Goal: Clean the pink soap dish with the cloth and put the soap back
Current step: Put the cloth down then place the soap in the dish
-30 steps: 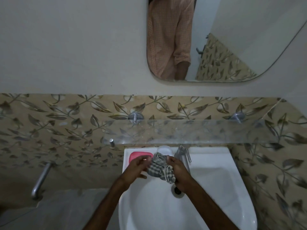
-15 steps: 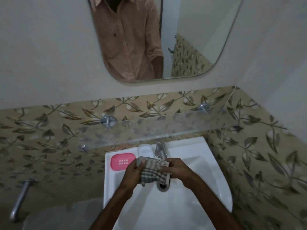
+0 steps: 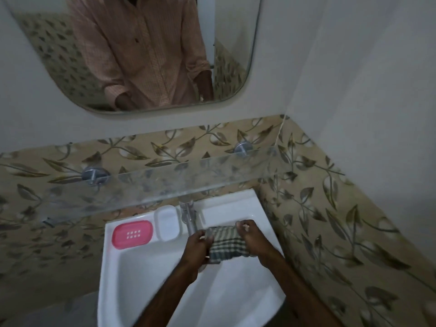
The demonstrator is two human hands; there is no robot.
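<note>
The pink soap dish [image 3: 132,234] with small drain holes lies empty on the back left ledge of the white basin [image 3: 141,267]. A white bar of soap [image 3: 168,222] lies on the ledge just right of it. Over the basin's right side both hands hold a checked cloth [image 3: 227,244] stretched between them. My left hand [image 3: 197,249] grips its left edge and my right hand [image 3: 251,236] grips its right edge. The cloth is well to the right of the dish, near the tap.
A chrome tap [image 3: 188,214] stands at the back middle of the basin, just left of the cloth. A glass shelf [image 3: 151,185] juts out above the ledge. A mirror [image 3: 141,55] hangs higher up. The tiled side wall [image 3: 330,220] is close on the right.
The view swung left and down, so the basin sits lower right. Both hands moved the cloth rightwards past the tap and spread it flatter; the dish and soap stayed put.
</note>
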